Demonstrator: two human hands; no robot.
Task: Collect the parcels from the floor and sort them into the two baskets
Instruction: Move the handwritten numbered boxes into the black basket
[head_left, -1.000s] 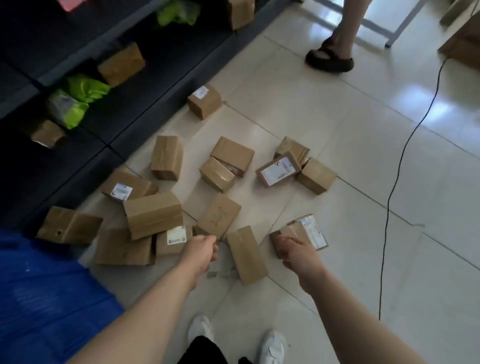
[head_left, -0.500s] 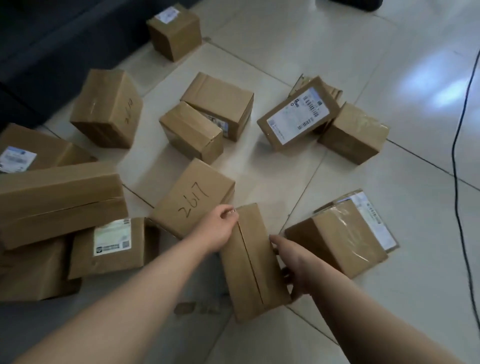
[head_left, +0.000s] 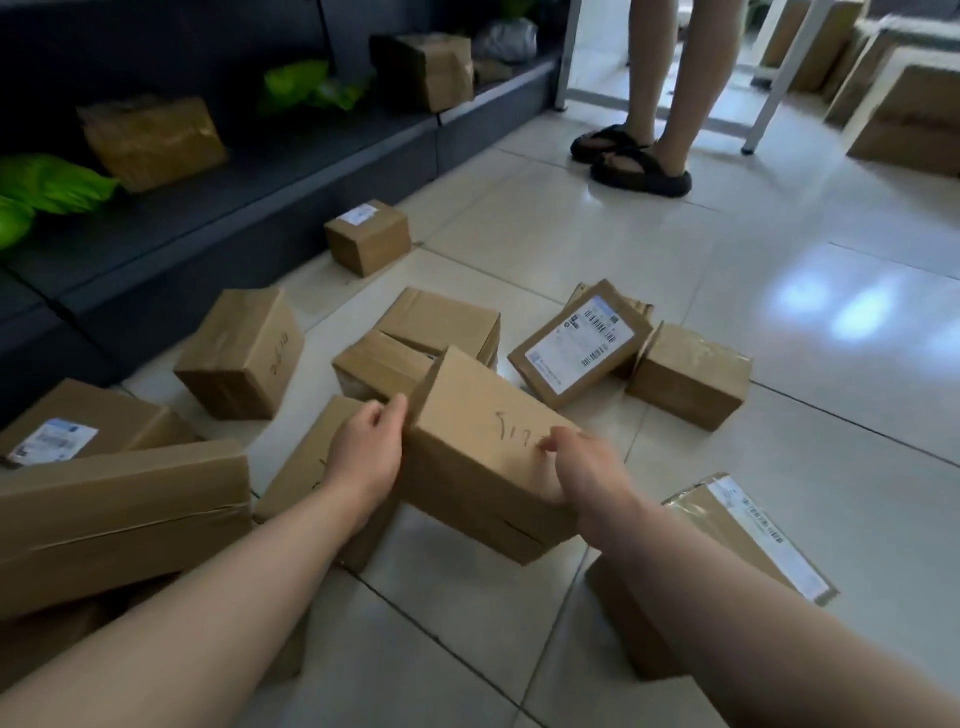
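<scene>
I hold a long brown cardboard parcel (head_left: 478, 447) with handwritten digits on its top, tilted and lifted off the tiled floor. My left hand (head_left: 370, 451) grips its left end and my right hand (head_left: 582, 470) grips its right side, fingers curled over the top edge. Several more cardboard parcels lie scattered on the floor: one with a white shipping label (head_left: 579, 343) behind it, a plain one (head_left: 691, 375) to its right, a labelled one (head_left: 737, 551) under my right forearm, and a long box (head_left: 119, 512) at the left. No basket is in view.
A dark low shelf unit (head_left: 260, 171) runs along the left, holding brown parcels and green bags (head_left: 52, 184). Another person's legs in black sandals (head_left: 641, 166) stand at the back. Stacked cartons (head_left: 906, 111) sit at the far right, near a white table leg (head_left: 774, 98).
Both hands closed on the long parcel lying in front of me and lifted and turned it, so its handwritten side faces up. The camera has tilted up, showing the shelf and the person.
</scene>
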